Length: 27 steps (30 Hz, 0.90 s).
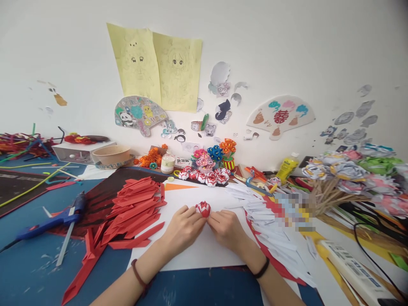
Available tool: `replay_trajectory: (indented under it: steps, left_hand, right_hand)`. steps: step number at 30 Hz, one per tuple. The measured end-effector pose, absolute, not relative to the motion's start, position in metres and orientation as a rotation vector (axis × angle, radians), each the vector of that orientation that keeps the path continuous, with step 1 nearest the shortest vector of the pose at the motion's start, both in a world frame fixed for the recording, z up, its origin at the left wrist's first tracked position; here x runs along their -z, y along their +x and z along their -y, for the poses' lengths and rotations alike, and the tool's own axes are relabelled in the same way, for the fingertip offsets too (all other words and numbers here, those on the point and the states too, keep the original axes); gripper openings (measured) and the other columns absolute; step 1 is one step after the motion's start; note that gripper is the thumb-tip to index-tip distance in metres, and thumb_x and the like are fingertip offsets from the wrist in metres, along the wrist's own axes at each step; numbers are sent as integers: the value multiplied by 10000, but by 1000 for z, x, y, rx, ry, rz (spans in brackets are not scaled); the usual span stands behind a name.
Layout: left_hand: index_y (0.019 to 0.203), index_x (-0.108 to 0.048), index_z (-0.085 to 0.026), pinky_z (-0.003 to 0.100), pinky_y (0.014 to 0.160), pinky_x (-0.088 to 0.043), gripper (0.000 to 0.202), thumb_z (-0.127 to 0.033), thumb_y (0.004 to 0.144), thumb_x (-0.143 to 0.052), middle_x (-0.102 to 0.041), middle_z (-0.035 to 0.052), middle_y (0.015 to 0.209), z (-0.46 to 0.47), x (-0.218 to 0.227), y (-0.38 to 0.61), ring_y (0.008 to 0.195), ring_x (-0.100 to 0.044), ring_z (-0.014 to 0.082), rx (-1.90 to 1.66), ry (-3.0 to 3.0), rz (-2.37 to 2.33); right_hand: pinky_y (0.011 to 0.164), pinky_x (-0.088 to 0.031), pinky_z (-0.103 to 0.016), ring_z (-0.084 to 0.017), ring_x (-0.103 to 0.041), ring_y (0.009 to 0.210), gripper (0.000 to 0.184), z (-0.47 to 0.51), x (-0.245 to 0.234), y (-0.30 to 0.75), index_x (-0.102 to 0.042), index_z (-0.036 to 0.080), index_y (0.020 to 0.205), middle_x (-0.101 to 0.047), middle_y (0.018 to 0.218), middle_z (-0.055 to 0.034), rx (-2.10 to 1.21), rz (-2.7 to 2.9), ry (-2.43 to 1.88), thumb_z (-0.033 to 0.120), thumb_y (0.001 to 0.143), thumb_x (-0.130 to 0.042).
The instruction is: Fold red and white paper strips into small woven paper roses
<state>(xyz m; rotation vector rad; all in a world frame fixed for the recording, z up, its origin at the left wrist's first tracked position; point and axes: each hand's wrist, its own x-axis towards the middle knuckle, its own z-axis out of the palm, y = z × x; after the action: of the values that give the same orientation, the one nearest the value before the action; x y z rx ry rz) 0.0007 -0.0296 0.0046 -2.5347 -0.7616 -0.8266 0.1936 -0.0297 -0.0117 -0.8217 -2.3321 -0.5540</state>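
Note:
Between my two hands sits a small red and white folded paper flower point(203, 208), held just above a white paper sheet point(188, 257). My left hand point(185, 227) grips its left side with curled fingers. On the other side, my right hand point(225, 229) pinches the lower right edge of the flower. The fingertips under the bloom are partly hidden. Left of my hands lies a pile of red folded paper strips point(134, 212). White folded paper strips point(264, 216) are spread to the right. Finished-looking red and white paper flowers point(211, 178) stand in a row behind.
A blue glue gun point(68, 216) with a clear glue stick rests at left. Paper flowers on sticks point(334, 170) bunch at right, near a yellow bottle point(287, 167). A white power strip point(353, 267) and black cable lie front right. A beige bowl point(111, 154) stands at back left.

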Motion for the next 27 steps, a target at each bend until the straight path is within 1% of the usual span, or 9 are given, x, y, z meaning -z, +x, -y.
replay_trajectory:
  steps: [4, 11, 14, 19, 22, 27]
  left_hand:
    - [668, -500, -168, 334, 601, -248, 262, -152, 927, -468, -541, 6, 643, 29, -2, 1, 667, -447, 157, 745, -2564, 709]
    - [659, -508, -168, 343, 599, -246, 275, -158, 930, -460, -566, 11, 667, 28, -3, 0, 671, -450, 155, 684, -2647, 703]
    - [701, -540, -180, 334, 612, -263, 242, -196, 935, -481, -601, 2, 698, 29, -6, 0, 697, -462, 159, 721, -2736, 838]
    - [861, -610, -206, 329, 658, -302, 180, -265, 956, -469, -651, 8, 788, 28, -7, 1, 752, -485, 176, 898, -2705, 1065]
    - [855, -617, -200, 331, 661, -306, 196, -286, 955, -472, -647, 24, 787, 28, -4, 3, 765, -487, 188, 930, -2649, 1108]
    - [869, -610, -195, 333, 675, -312, 200, -247, 964, -442, -640, 31, 800, 26, -2, 6, 781, -487, 191, 902, -2677, 1087]
  right_hand:
    - [525, -214, -297, -133, -376, 509, 304, 29, 12, 193, -486, 173, 593, -519, 576, -18, 479, 2383, -775, 35, 836, -368]
    - [526, -228, -291, -133, -396, 517, 298, 28, 13, 194, -502, 173, 606, -545, 595, -21, 393, 2430, -774, 24, 826, -367]
    - [534, -246, -286, -135, -425, 532, 296, 26, 14, 195, -529, 173, 627, -553, 597, -19, 321, 2393, -834, 40, 844, -380]
    - [578, -325, -258, -137, -526, 612, 242, 26, 10, 195, -617, 177, 732, -607, 669, -10, 82, 2224, -970, 92, 895, -460]
    - [599, -356, -248, -139, -561, 646, 209, 26, 7, 195, -644, 185, 765, -626, 698, -5, -19, 2149, -1014, 86, 883, -503]
    - [587, -356, -243, -137, -554, 621, 194, 26, 8, 194, -646, 193, 735, -609, 665, 4, -46, 2123, -1064, 83, 858, -544]
